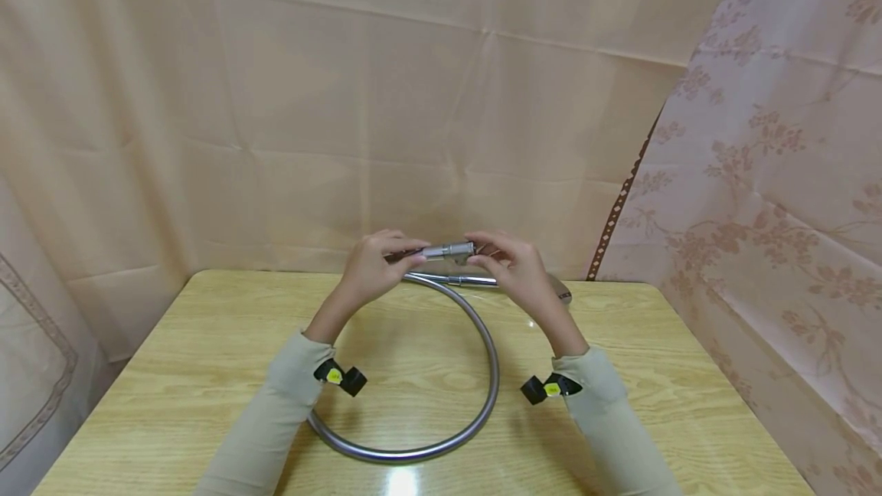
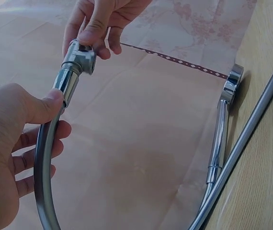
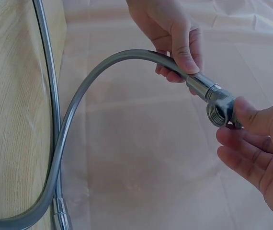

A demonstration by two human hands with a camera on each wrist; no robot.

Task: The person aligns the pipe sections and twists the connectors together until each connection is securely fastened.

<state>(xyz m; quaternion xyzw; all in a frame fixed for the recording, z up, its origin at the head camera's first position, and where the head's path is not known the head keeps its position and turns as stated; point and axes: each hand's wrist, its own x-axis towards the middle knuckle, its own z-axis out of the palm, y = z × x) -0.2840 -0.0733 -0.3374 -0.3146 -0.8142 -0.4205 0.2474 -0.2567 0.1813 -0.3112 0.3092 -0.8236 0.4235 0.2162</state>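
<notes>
A grey metal shower hose (image 1: pixel 494 358) makes a wide loop on the table and rises to both hands. My left hand (image 1: pixel 375 266) grips its raised end, thumb on the shiny metal hose nut (image 2: pixel 68 81). My right hand (image 1: pixel 513 262) pinches the chrome fitting (image 3: pixel 220 110) joined in line with that nut. An internally threaded side opening (image 3: pixel 215 115) shows in the right wrist view. Behind the hands lies a chrome hand shower (image 2: pixel 220 127), its handle on the hose's other end. In the head view the right hand partly hides it.
Underneath is a wood-grain table (image 1: pixel 241 366). A plain beige cloth (image 1: pixel 413 98) hangs along its back edge, and a pink floral cloth (image 1: pixel 779 174) hangs at the right. Each wrist wears a small black camera (image 1: pixel 354 381).
</notes>
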